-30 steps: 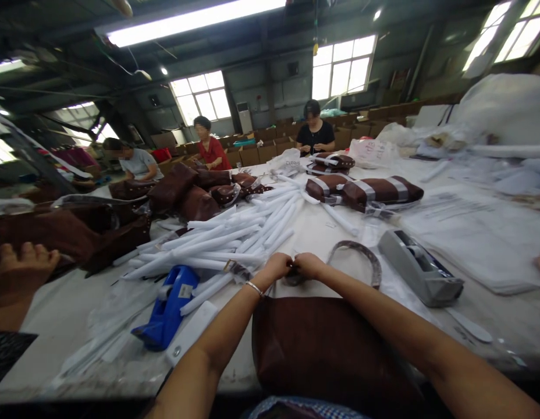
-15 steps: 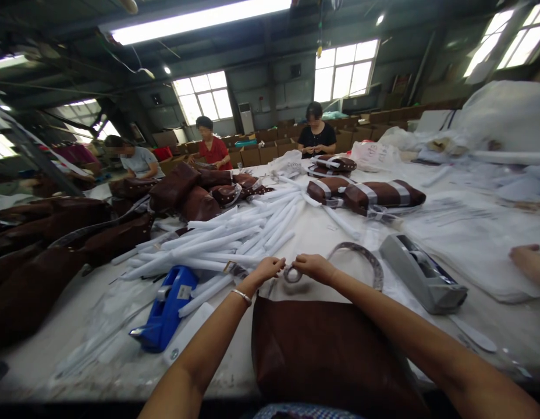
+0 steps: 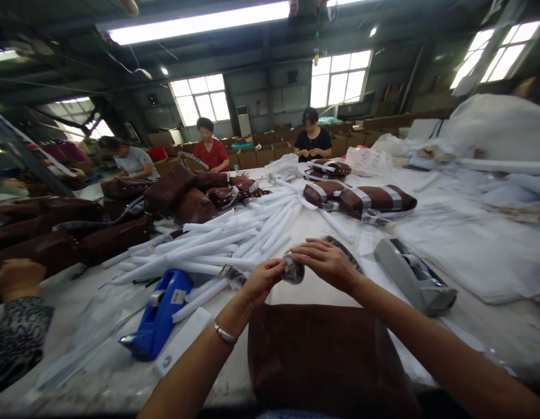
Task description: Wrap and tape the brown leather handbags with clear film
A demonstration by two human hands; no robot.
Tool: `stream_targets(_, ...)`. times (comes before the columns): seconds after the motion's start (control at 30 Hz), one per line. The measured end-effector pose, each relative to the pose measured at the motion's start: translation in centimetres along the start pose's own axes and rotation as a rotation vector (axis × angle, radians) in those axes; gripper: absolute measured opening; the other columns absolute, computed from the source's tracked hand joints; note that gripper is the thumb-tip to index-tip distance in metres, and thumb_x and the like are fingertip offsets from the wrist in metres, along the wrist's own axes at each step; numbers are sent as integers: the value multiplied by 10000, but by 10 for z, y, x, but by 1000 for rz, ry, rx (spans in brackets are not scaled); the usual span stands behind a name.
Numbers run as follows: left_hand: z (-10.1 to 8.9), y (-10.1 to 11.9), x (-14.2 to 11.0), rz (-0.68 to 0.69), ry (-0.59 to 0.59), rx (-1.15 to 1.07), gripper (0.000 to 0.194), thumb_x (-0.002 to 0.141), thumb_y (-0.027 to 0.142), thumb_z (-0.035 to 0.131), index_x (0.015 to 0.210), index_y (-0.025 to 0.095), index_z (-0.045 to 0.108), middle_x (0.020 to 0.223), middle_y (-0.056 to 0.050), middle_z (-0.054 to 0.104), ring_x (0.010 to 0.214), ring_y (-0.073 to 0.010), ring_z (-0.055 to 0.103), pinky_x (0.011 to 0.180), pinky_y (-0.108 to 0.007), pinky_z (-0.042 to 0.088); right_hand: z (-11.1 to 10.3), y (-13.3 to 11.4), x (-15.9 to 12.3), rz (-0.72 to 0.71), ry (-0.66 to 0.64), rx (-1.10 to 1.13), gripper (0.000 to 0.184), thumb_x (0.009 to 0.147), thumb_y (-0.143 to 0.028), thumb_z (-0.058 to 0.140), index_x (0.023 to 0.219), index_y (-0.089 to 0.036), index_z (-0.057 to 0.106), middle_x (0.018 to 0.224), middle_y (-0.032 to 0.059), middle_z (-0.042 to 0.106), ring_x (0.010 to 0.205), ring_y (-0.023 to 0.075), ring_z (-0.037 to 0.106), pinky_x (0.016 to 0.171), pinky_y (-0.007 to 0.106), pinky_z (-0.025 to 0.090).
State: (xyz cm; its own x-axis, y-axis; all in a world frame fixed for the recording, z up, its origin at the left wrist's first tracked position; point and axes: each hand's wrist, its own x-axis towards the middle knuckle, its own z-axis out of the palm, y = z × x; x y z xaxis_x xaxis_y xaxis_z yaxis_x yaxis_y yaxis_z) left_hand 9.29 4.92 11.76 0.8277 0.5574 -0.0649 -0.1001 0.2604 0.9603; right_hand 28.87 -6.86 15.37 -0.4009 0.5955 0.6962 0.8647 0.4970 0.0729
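Observation:
My left hand (image 3: 262,281) pinches the left side of a small coiled brown strap (image 3: 293,272) wrapped in clear plastic. Over its top and right side lie the fingers of my right hand (image 3: 326,263), gripping the roll; the thumb is hidden. A loose length of strap (image 3: 346,253) runs out behind the right hand. Just below both hands, a brown leather bag (image 3: 322,355) lies close to my body. Left of my left hand, a buckle end (image 3: 227,271) in plastic rests by white paper-like rolls (image 3: 209,247).
A blue tape dispenser (image 3: 159,317) stands left, a grey one (image 3: 412,276) right. Brown bags (image 3: 78,218) pile up on the left; wrapped ones (image 3: 379,199) lie farther back. Plastic sheets (image 3: 475,247) cover the right side. A co-worker's hand (image 3: 19,278) reaches in at left; other people work beyond.
The strap coil looks thicker and turned, and its loose tail is shorter. My right hand's fingers have spread over the coil. A co-worker's arm appeared at left; another hand left the right edge.

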Motion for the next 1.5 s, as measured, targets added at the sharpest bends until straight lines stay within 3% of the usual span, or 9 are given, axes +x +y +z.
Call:
stream_targets(0.13, 16, 21, -7, 176, 81, -5, 460, 747, 555, 798, 951, 144, 759, 910, -61, 712, 877, -187, 621, 866, -301, 490, -20, -41, 9, 494, 348, 135, 159, 1014, -263, 583, 1123, -254, 699, 1059, 62, 711, 979, 231, 661, 898, 380, 546)
stream_targets(0.43, 45, 29, -29, 870, 254, 654, 125, 931, 275, 653, 879, 225, 756, 784, -28, 677, 815, -183, 575, 768, -301, 468, -34, -69, 28, 1046, 227, 858, 332, 879, -531, 726, 967, -215, 773, 874, 21, 725, 769, 202, 635, 667, 286, 510)
stream_targets(0.53, 46, 26, -34, 842, 199, 652, 126, 941, 267, 645, 917, 225, 762, 841, -40, 696, 869, -188, 582, 810, -308, 475, -33, -76, 24, 976, 350, 782, 247, 864, -453, 770, 891, -208, 764, 880, 30, 703, 839, 216, 634, 743, 305, 516)
stream_targets(0.67, 39, 33, -39, 446, -29, 432, 286, 894, 407, 697, 1084, 198, 745, 1048, -80, 688, 969, -199, 585, 820, -287, 484, -36, -86, 10, 726, 374, 423, 63, 929, -278, 726, 953, -224, 746, 918, 34, 679, 834, 191, 634, 735, 295, 518)
stream_targets(0.77, 33, 40, -42, 94, -133, 135, 484, 877, 605, 647, 989, 139, 711, 679, 2, 548, 571, -75, 415, 500, -179, 318, -39, -88, -4, 470, 275, 221, 155, 955, -153, 668, 1079, -236, 711, 951, 38, 683, 832, 182, 614, 745, 309, 522)
stream_targets(0.87, 33, 45, -45, -95, -228, -38, 541, 855, 656, 649, 824, 117, 629, 572, 70, 357, 476, -31, 199, 430, -184, 124, -44, -86, -16, 274, 99, 109, 244, 983, -107, 590, 1186, -222, 660, 998, 58, 694, 806, 194, 586, 713, 342, 523)
stream_targets(1.0, 39, 44, -49, -183, -195, -64, 505, 760, 565, 801, 851, 108, 608, 705, 28, 508, 481, -1, 271, 417, -160, 127, -52, -83, -19, 114, -14, -6, 233, 982, -100, 587, 1198, -173, 637, 1041, 68, 710, 807, 201, 596, 672, 337, 531)
stream_targets(1.27, 24, 45, -66, -226, -329, 105, 539, 864, 640, 649, 825, 102, 630, 631, -4, 568, 508, -41, 460, 466, -132, 314, -61, -92, -7, 15, -123, 148, 167, 1041, -151, 502, 1122, -144, 648, 963, 64, 717, 777, 186, 593, 661, 322, 530)
stream_targets(1.5, 15, 28, -71, -460, -360, -189, 466, 721, 497, 860, 847, 104, 644, 566, 78, 422, 423, 19, 207, 378, -110, 113, -59, -95, 3, -159, -211, 246, 288, 1079, -165, 390, 1037, -144, 674, 959, 63, 720, 768, 169, 601, 677, 308, 527)
